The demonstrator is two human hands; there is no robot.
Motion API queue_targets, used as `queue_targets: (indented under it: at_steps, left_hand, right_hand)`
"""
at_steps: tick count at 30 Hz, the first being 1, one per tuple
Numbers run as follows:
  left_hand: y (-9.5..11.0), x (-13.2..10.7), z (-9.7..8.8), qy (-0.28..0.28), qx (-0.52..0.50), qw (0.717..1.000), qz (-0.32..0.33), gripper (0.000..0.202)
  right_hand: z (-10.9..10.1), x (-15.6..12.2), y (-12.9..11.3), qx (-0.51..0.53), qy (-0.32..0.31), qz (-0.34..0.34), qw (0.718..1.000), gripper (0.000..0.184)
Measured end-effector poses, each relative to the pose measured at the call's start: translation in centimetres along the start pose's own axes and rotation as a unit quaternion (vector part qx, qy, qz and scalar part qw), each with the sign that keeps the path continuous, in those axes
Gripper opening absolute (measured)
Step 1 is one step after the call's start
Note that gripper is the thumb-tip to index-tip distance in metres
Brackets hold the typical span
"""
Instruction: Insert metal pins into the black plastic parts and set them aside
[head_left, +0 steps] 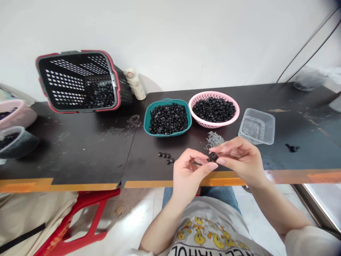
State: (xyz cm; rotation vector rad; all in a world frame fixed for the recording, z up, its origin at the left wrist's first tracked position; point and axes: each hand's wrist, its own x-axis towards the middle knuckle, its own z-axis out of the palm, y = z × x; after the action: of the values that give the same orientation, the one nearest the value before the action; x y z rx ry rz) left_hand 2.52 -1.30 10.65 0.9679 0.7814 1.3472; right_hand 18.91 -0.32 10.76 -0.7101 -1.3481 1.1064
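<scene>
Above the table's front edge, my left hand and my right hand meet, both pinching one small black plastic part with a hole in it. Its exact kind I cannot make out. Just behind the fingers lies a pile of small metal pins. Several round black caps are on the table to the left of my left hand. Farther back stand a teal basin full of small black parts and a pink basket of black ring-like parts.
A clear plastic box with a few pins stands to the right, near some black bits. At the back left a black basket lies tipped beside a white bottle. A red stool is below the table.
</scene>
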Motion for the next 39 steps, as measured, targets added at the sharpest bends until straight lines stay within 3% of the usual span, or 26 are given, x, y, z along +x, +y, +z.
queue_targets:
  at_steps: [6,13,19,21,24,28,32,35,39]
  left_hand:
    - [0.1,0.2,-0.1,0.004,0.018,0.999,0.037,0.04]
    - [-0.3,0.1,-0.3,-0.002,-0.023,0.996,0.083,0.058]
    - [-1.0,0.2,-0.6,-0.013,-0.022,0.992,0.124,0.052]
    - [-1.1,0.4,-1.3,-0.016,0.021,0.985,0.17,0.048]
    - [-0.8,0.8,-2.8,-0.075,0.118,0.963,0.231,0.042]
    - [0.3,1.1,-4.0,-0.139,0.224,0.925,0.275,0.035]
    - [0.8,1.1,-3.6,-0.112,0.26,0.907,0.313,0.028]
    - [0.5,1.0,-3.3,-0.093,0.263,0.903,0.325,0.026]
    - [0.1,1.0,-3.2,-0.065,0.267,0.893,0.355,0.028]
  right_hand:
    - [1.5,-1.4,0.4,0.003,0.036,0.032,0.999,0.016]
    - [2.6,-1.4,0.3,0.125,0.001,0.106,0.986,0.017]
    - [3.5,-1.0,-0.1,0.205,-0.01,0.19,0.96,0.019]
    - [3.7,-1.0,-0.1,0.211,-0.005,0.18,0.961,0.018]
    - [3.7,-1.2,0.0,0.182,0.003,0.16,0.97,0.016]
    - [3.5,-1.7,0.1,0.064,0.035,0.102,0.992,0.009]
    - [3.2,-2.1,0.2,-0.133,0.027,-0.021,0.991,0.023]
    - [3.1,-2.4,0.5,-0.196,0.01,-0.094,0.976,0.033]
    - [3.4,-2.8,0.7,-0.165,0.069,-0.062,0.982,0.023]
